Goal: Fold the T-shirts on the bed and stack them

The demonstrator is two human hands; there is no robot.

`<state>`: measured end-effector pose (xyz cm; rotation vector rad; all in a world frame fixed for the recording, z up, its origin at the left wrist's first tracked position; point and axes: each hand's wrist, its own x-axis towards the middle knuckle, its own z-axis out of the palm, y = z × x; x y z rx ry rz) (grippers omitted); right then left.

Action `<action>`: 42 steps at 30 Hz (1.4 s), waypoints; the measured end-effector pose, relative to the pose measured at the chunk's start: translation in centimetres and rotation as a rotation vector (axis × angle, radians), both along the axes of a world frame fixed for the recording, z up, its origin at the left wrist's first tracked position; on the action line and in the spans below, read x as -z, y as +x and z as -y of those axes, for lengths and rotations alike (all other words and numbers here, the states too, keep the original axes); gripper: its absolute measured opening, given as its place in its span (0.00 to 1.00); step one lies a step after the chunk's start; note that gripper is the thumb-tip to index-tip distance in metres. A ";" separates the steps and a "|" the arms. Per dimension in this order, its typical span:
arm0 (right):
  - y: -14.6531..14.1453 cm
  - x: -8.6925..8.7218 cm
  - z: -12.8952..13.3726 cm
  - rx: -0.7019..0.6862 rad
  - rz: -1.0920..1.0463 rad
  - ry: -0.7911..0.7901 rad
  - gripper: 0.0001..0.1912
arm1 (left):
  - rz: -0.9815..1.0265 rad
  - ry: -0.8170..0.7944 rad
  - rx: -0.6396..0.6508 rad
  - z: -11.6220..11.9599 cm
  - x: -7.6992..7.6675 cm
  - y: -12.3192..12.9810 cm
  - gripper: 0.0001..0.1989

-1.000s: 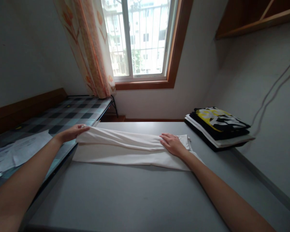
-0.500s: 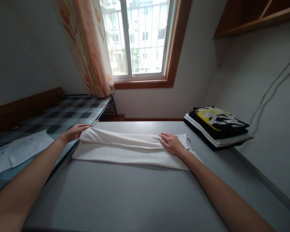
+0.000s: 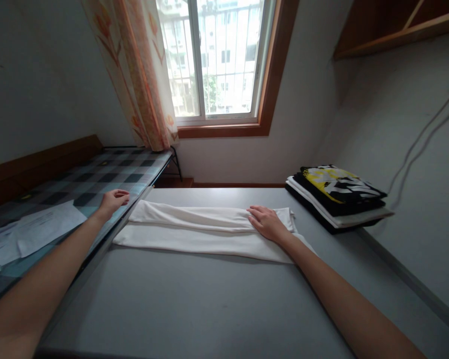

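Note:
A white cloth lies in a long folded strip across the grey table, with its upper layer laid over the lower one. Resting flat on the cloth's right part is my right hand, its fingers spread. My left hand hovers just left of the cloth's left end, off the fabric, fingers loosely curved and apart, holding nothing.
At the table's right back stands a stack of folded clothes, a black, yellow and white piece on top. On the left, a bed with checked bedding holds papers. A wooden shelf hangs upper right.
My left hand has let go of the cloth's left end and moved slightly left. That end now lies lower and flatter. My right hand has stayed in place.

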<state>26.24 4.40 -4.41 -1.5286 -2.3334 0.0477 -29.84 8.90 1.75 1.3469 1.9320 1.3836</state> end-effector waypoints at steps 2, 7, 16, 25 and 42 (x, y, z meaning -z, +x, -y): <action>-0.1 0.0 0.1 0.010 0.021 0.022 0.21 | -0.177 0.002 -0.045 -0.1 0.1 0.4 0.09; -0.7 -0.6 1.0 0.022 0.093 0.157 0.23 | -0.543 0.036 0.209 -0.1 0.7 5.0 0.15; -1.4 -0.6 1.4 0.013 -0.006 0.121 0.22 | -0.839 0.107 0.852 2.3 3.1 17.2 0.22; 4.1 -0.9 -0.5 0.364 -0.072 0.003 0.11 | -0.897 -0.118 0.544 0.3 2.7 16.2 0.14; 4.5 -0.4 -1.0 0.458 -0.067 0.150 0.12 | -0.930 -0.169 0.496 -1.2 2.5 10.1 0.14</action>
